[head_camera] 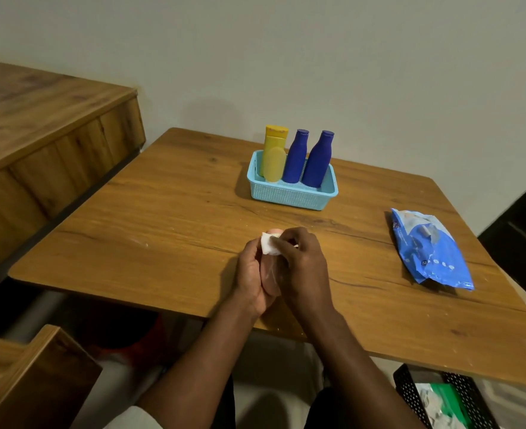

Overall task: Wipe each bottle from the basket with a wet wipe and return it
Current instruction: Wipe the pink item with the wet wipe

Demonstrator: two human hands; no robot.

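Observation:
My left hand (250,278) grips a small pinkish-brown bottle (271,274) over the table's near middle; only its body and pale top show between my hands. My right hand (301,264) pinches a folded white wet wipe (268,244) against the bottle's upper end. At the back of the table a light blue basket (289,196) holds a yellow bottle (274,156) and two dark blue bottles (296,157) (318,161), all upright.
A blue wet-wipe pack (428,246) lies on the wooden table (162,227) to the right. A wooden cabinet (39,134) stands to the left, a black mesh bin (441,397) below the table's right front edge.

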